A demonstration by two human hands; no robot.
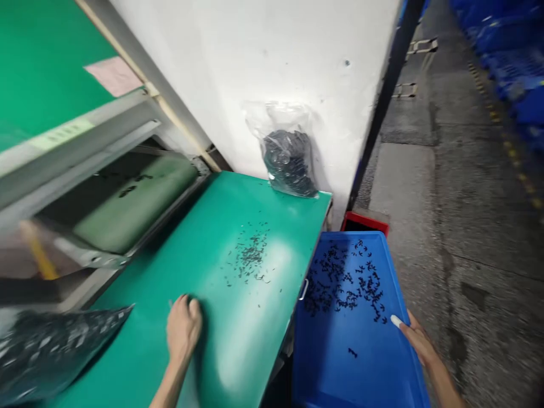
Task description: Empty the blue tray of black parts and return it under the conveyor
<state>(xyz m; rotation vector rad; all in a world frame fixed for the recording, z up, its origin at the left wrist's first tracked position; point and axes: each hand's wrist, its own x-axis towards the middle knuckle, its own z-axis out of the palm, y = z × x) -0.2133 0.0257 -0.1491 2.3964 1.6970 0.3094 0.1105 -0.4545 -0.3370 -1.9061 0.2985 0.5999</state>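
Fingers on the left hand (182, 327) are curled in pretty tight, knuckles up, resting on the green mat (238, 340) near the front of the bench. Can't really tell if anything is pinched underneath, it's too blurry and the fingertips are tucked out of sight. The right hand (419, 339) is hooked over the right rim of the blue bin (340, 374), fingers narrow and wrapped on the edge, and one fingertip looks like it has a white cot or tape on it.

That bin sits low, just beside the bench's right edge and below the mat level, so my guess is it's parked there so stuff can go straight off the edge into it, with the right hand gripping the rim to steady it.

The small black parts are in two spots: a loose scatter on the mat (251, 255), up and to the right of the left hand and well apart from its fingers, and a bigger spread in the bin (344, 277), near the right hand's fingers but not touching them.

Further back, a clear bag of black parts (289, 156) leans against the white wall (255, 51). Another dark bag (51, 345) lies at the lower left.
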